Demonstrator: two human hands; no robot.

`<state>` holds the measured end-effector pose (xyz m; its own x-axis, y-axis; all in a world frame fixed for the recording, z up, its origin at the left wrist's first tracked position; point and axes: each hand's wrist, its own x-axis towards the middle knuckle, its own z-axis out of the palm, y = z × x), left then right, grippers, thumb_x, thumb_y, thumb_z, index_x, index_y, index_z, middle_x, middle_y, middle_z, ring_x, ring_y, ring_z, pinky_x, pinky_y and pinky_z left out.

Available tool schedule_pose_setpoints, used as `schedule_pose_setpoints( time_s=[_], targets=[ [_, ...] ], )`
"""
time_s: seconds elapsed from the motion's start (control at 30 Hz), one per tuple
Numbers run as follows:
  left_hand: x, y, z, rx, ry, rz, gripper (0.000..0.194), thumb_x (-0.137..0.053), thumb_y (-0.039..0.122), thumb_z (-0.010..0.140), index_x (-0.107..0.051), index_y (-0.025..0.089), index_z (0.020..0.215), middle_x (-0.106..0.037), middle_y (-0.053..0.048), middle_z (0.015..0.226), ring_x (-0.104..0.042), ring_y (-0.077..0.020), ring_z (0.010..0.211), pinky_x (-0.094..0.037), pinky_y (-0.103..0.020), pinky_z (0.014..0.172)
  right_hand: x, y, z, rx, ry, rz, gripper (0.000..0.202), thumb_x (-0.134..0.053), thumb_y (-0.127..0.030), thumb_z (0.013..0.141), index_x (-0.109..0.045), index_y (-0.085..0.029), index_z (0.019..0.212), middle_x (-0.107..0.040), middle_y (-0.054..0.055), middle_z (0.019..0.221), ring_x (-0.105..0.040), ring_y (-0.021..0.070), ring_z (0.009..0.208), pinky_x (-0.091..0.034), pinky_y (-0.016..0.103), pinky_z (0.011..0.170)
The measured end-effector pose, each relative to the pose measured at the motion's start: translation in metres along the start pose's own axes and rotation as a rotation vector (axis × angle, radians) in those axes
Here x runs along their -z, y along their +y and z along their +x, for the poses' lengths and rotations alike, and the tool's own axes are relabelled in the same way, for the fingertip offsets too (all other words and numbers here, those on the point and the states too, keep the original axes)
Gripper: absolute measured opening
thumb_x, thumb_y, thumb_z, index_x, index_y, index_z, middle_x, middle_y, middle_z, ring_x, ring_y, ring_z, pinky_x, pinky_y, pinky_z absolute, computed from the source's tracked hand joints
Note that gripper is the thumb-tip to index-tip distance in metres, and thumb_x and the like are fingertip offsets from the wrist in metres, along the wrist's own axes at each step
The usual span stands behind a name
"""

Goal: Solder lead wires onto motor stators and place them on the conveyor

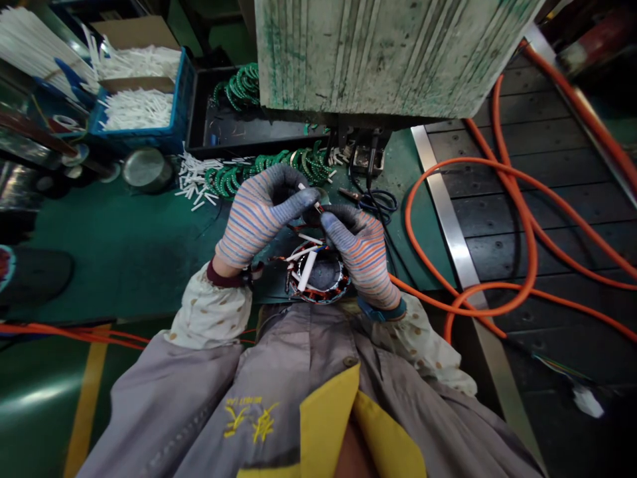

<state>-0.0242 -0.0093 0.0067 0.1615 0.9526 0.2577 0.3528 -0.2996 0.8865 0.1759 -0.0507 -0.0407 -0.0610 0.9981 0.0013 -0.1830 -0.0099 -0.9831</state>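
Both hands wear striped gloves with grey fingertips. My left hand (271, 209) pinches a thin white sleeve (301, 187) above the bench. Close to its right, my right hand (355, 239) is closed on a dark wire end (320, 208) that meets the sleeve's lower end. Below the hands, at the bench's front edge, a ring-shaped wound coil part (343, 282) lies with its round opening facing up. Several white sleeves, one of them thick (307, 270), and dark leads stick out over its left side. The fingertips partly hide the wire.
Loose white tubes (195, 178) and green curved pieces (223, 180) lie behind my hands. A blue bin (175, 109), a black tray (199, 126) and a round metal tin (148, 170) stand left. Pliers (351, 194) and an orange hose (532, 252) are right; a large pale box (388, 56) overhangs the back.
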Motion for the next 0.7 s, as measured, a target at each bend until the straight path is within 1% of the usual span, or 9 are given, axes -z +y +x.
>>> schedule_pose_setpoints(
  time_s=[0.13,0.23,0.3,0.37,0.43,0.5,0.63,0.7],
  targets=[
    [0.004,0.004,-0.001,0.018,-0.041,-0.015,0.06,-0.092,0.088,0.098,-0.08,0.029,0.101,-0.084,-0.005,0.098,-0.082,-0.0284,0.097,-0.069,-0.042,0.088,0.001,-0.001,0.0,-0.02,-0.005,-0.037,0.052,-0.094,-0.077,0.095,-0.092,-0.027,0.107,-0.088,0.003,0.096,-0.083,0.0265,0.098,-0.073,0.044,0.096],
    [0.009,0.007,-0.002,0.011,-0.028,-0.007,0.063,-0.089,0.09,0.1,-0.081,0.028,0.104,-0.086,-0.006,0.102,-0.084,-0.0297,0.1,-0.071,-0.042,0.089,0.001,-0.001,0.0,-0.028,0.021,-0.029,0.054,-0.095,-0.078,0.094,-0.092,-0.027,0.11,-0.09,0.003,0.099,-0.083,0.0261,0.098,-0.072,0.043,0.094],
    [0.01,0.009,-0.004,0.004,-0.02,-0.01,0.063,-0.088,0.09,0.101,-0.082,0.028,0.106,-0.087,-0.007,0.104,-0.085,-0.0292,0.098,-0.072,-0.041,0.088,0.0,0.001,0.0,-0.027,0.025,-0.009,0.053,-0.095,-0.078,0.093,-0.092,-0.027,0.11,-0.091,0.003,0.102,-0.083,0.0261,0.098,-0.072,0.042,0.092],
    [0.01,0.01,-0.006,0.007,-0.015,-0.016,0.062,-0.089,0.089,0.1,-0.083,0.028,0.107,-0.088,-0.007,0.104,-0.086,-0.0286,0.095,-0.074,-0.041,0.085,-0.001,0.002,0.0,-0.018,0.027,0.017,0.051,-0.096,-0.076,0.093,-0.092,-0.028,0.109,-0.092,0.003,0.104,-0.084,0.0261,0.099,-0.072,0.043,0.093],
    [0.007,0.011,-0.01,0.012,0.004,-0.016,0.061,-0.09,0.089,0.1,-0.084,0.028,0.106,-0.089,-0.006,0.104,-0.087,-0.0286,0.093,-0.075,-0.041,0.085,-0.002,0.003,0.0,-0.017,0.035,0.035,0.047,-0.097,-0.072,0.094,-0.093,-0.028,0.109,-0.092,0.003,0.104,-0.084,0.026,0.1,-0.072,0.044,0.097],
    [0.002,0.012,-0.014,0.02,0.043,-0.01,0.059,-0.091,0.087,0.101,-0.085,0.029,0.105,-0.091,-0.005,0.105,-0.088,-0.0285,0.095,-0.076,-0.041,0.088,-0.002,0.003,0.001,-0.025,0.046,0.036,0.045,-0.097,-0.069,0.094,-0.094,-0.028,0.111,-0.091,0.003,0.102,-0.084,0.0261,0.1,-0.072,0.045,0.099],
    [-0.01,0.015,-0.022,0.028,0.131,-0.028,0.055,-0.091,0.083,0.103,-0.086,0.028,0.107,-0.092,-0.005,0.106,-0.089,-0.0271,0.096,-0.076,-0.039,0.089,-0.002,0.002,0.001,-0.027,0.054,0.04,0.05,-0.098,-0.071,0.092,-0.094,-0.027,0.114,-0.088,0.002,0.096,-0.083,0.0263,0.097,-0.073,0.045,0.097],
    [-0.014,0.015,-0.025,0.031,0.157,-0.048,0.054,-0.094,0.081,0.101,-0.087,0.028,0.108,-0.093,-0.005,0.106,-0.089,-0.0268,0.096,-0.076,-0.039,0.089,-0.001,0.002,0.001,-0.019,0.048,0.044,0.05,-0.098,-0.072,0.093,-0.093,-0.027,0.114,-0.088,0.002,0.097,-0.083,0.0262,0.097,-0.073,0.045,0.098]
  ],
)
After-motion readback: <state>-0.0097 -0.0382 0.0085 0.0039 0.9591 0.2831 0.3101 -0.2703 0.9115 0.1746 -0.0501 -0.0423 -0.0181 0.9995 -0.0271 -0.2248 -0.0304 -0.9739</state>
